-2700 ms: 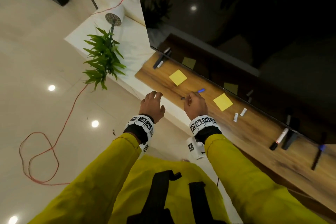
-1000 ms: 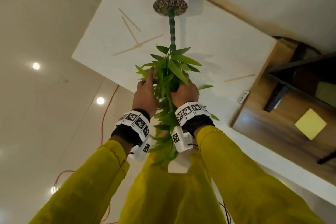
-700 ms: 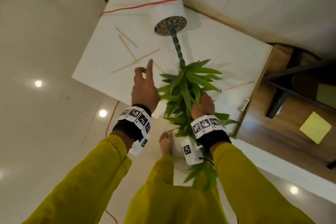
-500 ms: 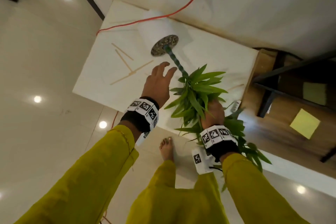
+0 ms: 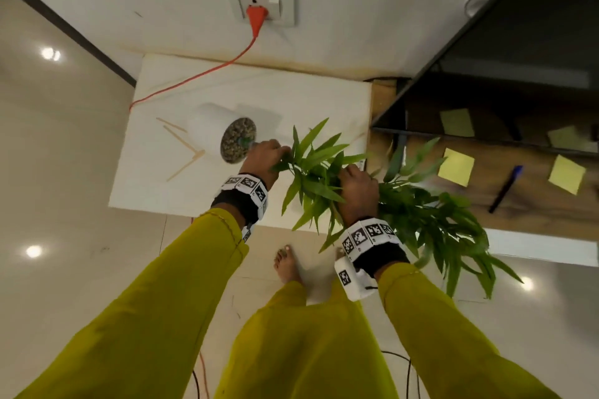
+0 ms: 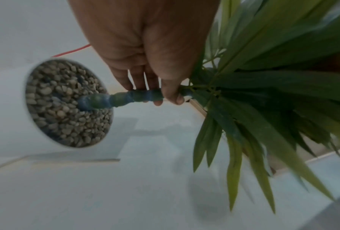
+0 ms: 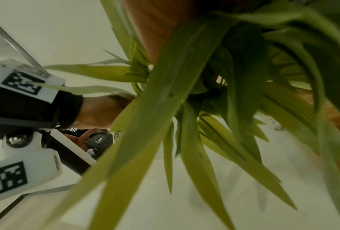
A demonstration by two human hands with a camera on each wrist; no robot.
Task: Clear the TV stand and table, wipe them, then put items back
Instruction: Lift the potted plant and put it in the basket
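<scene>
The potted artificial plant (image 5: 324,168) leans steeply over the white tabletop (image 5: 155,191), its white cylindrical pot (image 5: 207,131) tipped so that the pebble-filled mouth faces the camera; whether the pot's base touches the tabletop or hangs just above it cannot be told; the left hand (image 5: 264,157) grips the ringed green stem (image 6: 125,98) low down, just beside the pebbles, fingers (image 6: 159,102) and thumb curled round it, probably because that is the one stiff part that can take the pot's weight; the right hand (image 5: 356,191) is buried higher up in the leaves, apparently gathering the foliage so it neither flops nor snags, though how its fingers lie is hidden by leaves in both views, so I cannot tell whether they clasp the stem; this reads as an early clearing step, the plant being taken off the tabletop, which must be bare before wiping; several wooden sticks (image 5: 184,152) lie on the tabletop to the left of the pot, and an orange cable (image 5: 201,74) runs across its far corner to a wall socket (image 5: 261,5); on the wooden TV stand (image 5: 525,210) to the right, below the television, yellow sticky notes (image 5: 455,167) and a blue pen (image 5: 505,188) remain uncleared
</scene>
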